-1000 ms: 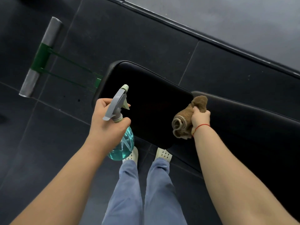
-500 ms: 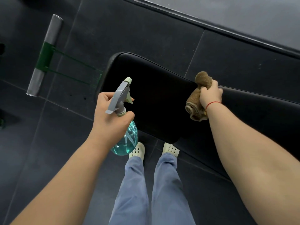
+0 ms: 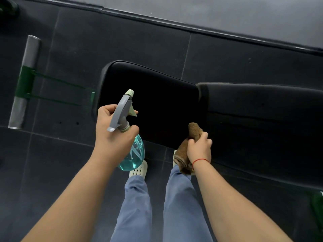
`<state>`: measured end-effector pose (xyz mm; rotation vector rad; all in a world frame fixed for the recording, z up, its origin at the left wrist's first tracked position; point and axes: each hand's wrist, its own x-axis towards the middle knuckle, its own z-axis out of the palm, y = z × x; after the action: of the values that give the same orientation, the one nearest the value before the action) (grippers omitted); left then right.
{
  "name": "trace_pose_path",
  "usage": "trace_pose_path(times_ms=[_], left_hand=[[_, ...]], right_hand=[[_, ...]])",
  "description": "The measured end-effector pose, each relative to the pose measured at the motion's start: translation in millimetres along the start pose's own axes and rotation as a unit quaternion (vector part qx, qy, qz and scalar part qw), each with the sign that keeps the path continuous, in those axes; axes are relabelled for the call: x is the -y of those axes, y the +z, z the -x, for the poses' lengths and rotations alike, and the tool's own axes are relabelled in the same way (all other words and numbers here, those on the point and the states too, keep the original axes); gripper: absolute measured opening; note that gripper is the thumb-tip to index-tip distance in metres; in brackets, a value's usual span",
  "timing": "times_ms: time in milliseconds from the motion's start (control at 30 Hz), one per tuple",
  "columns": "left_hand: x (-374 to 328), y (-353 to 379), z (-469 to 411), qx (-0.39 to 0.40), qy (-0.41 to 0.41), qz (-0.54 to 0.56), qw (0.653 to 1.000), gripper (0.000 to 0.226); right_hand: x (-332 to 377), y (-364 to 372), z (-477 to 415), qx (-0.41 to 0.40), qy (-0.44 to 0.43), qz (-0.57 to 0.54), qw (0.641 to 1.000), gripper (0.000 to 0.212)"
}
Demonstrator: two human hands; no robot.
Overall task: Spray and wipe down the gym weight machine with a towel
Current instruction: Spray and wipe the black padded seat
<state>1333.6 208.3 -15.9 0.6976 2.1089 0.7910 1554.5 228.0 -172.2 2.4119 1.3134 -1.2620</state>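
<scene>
A black padded bench seat [image 3: 157, 100] lies in front of me, with a longer black back pad [image 3: 262, 105] joining it on the right. My left hand [image 3: 113, 133] grips a spray bottle [image 3: 134, 154] with a grey trigger head and blue-green liquid, held over the seat's near left edge, nozzle pointing away from me. My right hand [image 3: 199, 147] grips a bunched brown towel [image 3: 194, 133] at the seat's near right corner, close to the gap between the pads.
A green frame arm runs left from the seat to a grey floor bar [image 3: 24, 81]. Dark floor tiles [image 3: 122, 41] surround the bench, with a raised grey ledge [image 3: 227, 13] beyond. My legs and white shoes stand just below the seat. A green object [image 3: 317, 206] sits at the right edge.
My right hand has drawn the towel back from the far side of the pad gap to the seat's near edge. The left hand keeps hold of the bottle.
</scene>
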Motion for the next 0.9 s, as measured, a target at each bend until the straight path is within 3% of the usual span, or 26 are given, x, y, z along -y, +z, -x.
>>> trace_pose_path(times_ms=[167,333,400,533,700,900], left_hand=[[6.8,-16.8,9.6,0.060,0.054,0.003,0.997,0.045],[22.7,-42.5,11.7,0.129,0.090,-0.013,0.987,0.045],[30.2,-53.8,11.2,0.139,0.098,-0.010,0.985,0.042],[41.8,-74.9,13.9,0.161,0.096,0.005,0.982,0.041],[51.7,-86.0,16.9,0.174,0.078,-0.003,0.982,0.042],[52.8,-93.0,17.7,0.177,0.065,-0.019,0.982,0.039]], right_hand=[[-19.4,-4.0,-0.3,0.041,0.026,-0.092,0.995,0.039],[-24.3,24.9,3.5,-0.021,0.071,-0.262,0.962,0.052],[-20.8,49.5,10.9,-0.059,0.121,-0.368,0.920,0.060],[-14.5,71.6,20.1,-0.094,0.205,-0.557,0.799,0.070],[2.8,81.8,36.4,-0.130,0.270,-0.627,0.719,0.066],[44.3,125.0,63.9,-0.038,0.312,-0.744,0.590,0.055]])
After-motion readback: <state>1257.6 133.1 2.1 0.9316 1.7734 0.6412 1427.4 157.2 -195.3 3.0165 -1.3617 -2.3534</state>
